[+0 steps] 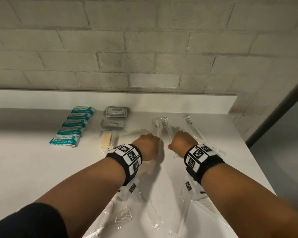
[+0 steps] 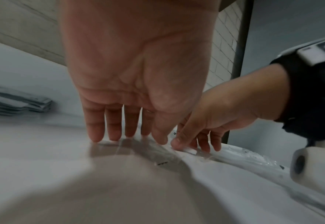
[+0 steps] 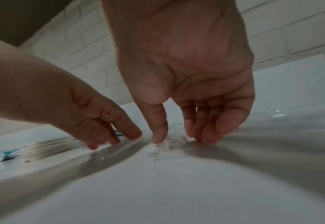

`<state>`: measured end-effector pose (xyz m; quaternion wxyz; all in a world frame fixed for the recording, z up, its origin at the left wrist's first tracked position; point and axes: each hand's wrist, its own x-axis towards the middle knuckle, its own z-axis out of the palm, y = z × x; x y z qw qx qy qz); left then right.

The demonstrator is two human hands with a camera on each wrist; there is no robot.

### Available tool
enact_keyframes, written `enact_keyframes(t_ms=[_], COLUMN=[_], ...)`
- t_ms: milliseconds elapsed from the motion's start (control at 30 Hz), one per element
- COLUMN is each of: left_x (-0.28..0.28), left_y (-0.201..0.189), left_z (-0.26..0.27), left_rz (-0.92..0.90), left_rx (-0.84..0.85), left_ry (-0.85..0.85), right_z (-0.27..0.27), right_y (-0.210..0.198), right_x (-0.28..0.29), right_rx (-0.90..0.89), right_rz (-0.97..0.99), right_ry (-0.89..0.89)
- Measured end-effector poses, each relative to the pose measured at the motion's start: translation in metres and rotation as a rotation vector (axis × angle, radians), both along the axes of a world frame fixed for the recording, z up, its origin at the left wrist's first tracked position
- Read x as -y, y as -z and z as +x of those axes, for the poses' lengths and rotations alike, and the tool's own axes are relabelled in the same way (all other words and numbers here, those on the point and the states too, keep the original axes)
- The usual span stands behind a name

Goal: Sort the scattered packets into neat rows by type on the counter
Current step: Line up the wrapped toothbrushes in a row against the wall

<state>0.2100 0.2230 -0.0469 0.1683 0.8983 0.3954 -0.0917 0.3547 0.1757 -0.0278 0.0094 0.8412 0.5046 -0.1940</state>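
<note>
Two clear toothbrush packets lie side by side on the white counter (image 1: 33,169). My left hand (image 1: 150,140) hangs over the left packet (image 1: 156,127); in the left wrist view my left hand (image 2: 129,138) has straight fingers whose tips touch the clear wrapper (image 2: 154,150). My right hand (image 1: 181,141) is over the right packet (image 1: 168,133). In the right wrist view my right hand (image 3: 181,138) points down, with thumb and fingers resting either side of the crinkled wrapper end (image 3: 167,145). A third toothbrush packet (image 1: 194,127) lies further right.
A row of teal tissue packets (image 1: 72,126) lines the left. Two grey sachet stacks (image 1: 116,111) (image 1: 113,124) and a yellowish soap packet (image 1: 107,140) form a column beside it. Clear-wrapped combs (image 1: 122,219) lie near the front edge. The counter ends at right (image 1: 258,169).
</note>
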Motion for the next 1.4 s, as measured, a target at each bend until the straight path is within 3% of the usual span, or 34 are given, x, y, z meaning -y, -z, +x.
enact_keyframes(t_ms=[167,267,367,433,500,600,667,733,867,1067,1267,1333,1400], left_x=[0.0,0.0,-0.001,-0.001,-0.003,-0.005,-0.01,-0.014,-0.027,-0.044,-0.051,-0.048,-0.043], left_y=[0.005,0.004,0.003,0.002,0.003,0.004,0.006,0.006,0.002,0.004,0.002,-0.003,-0.007], left_z=[-0.003,-0.001,0.001,0.002,0.002,0.004,0.005,0.002,-0.01,-0.027,-0.023,-0.018,-0.013], left_rz=[-0.051,-0.073,-0.031,-0.022,-0.03,-0.016,0.012,0.026,0.022,0.044,-0.003,-0.016,-0.026], left_rx=[-0.044,-0.047,-0.052,-0.041,-0.036,-0.049,-0.057,-0.063,-0.043,-0.032,-0.01,-0.01,0.001], left_ry=[0.07,0.039,0.01,0.008,0.022,0.037,0.036,0.022,-0.044,-0.109,-0.117,-0.086,-0.062], right_z=[-0.002,-0.001,0.001,0.006,0.008,0.008,-0.001,-0.012,-0.027,-0.039,-0.039,-0.024,0.0], right_y=[0.004,-0.002,-0.014,-0.015,-0.014,-0.007,-0.001,0.007,0.012,0.019,0.013,0.005,-0.008], right_x=[-0.01,-0.011,-0.005,0.0,0.001,-0.001,-0.001,-0.003,-0.017,-0.048,-0.059,-0.053,-0.046], right_rx=[-0.087,-0.515,-0.853,-0.8,-0.546,-0.079,-0.004,0.002,-0.108,-0.108,-0.269,-0.213,-0.02], right_rz=[0.093,0.278,0.138,-0.035,-0.001,0.149,0.121,0.062,0.119,0.181,0.129,0.187,0.24], right_ry=[0.079,0.267,0.465,0.467,0.371,-0.127,-0.339,-0.444,-0.467,-0.45,-0.366,-0.343,-0.251])
